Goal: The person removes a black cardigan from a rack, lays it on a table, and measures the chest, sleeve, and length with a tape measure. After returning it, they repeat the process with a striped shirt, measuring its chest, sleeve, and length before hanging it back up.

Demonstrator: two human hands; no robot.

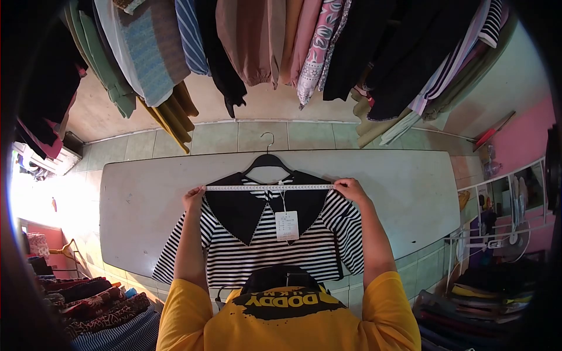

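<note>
A black-and-white striped top (240, 257) with a broad black collar (231, 213) lies on the white table (140, 205). Its black hanger (269, 159) is still in the neck, hook toward the far edge. A white measuring tape (234, 188) runs taut across the shoulders. My left hand (195, 199) pinches one end at the left shoulder. At the right shoulder my right hand (349, 190) pinches the tape too. From the neckline a white paper tag (287, 226) hangs on a string over the collar. The top's lower part is hidden by my body.
Hanging clothes (252, 41) line the wall beyond the table. Folded garments (105, 310) are stacked at lower left, and more folded clothes (492, 298) at lower right. A fan (516, 238) stands by a white rack on the right.
</note>
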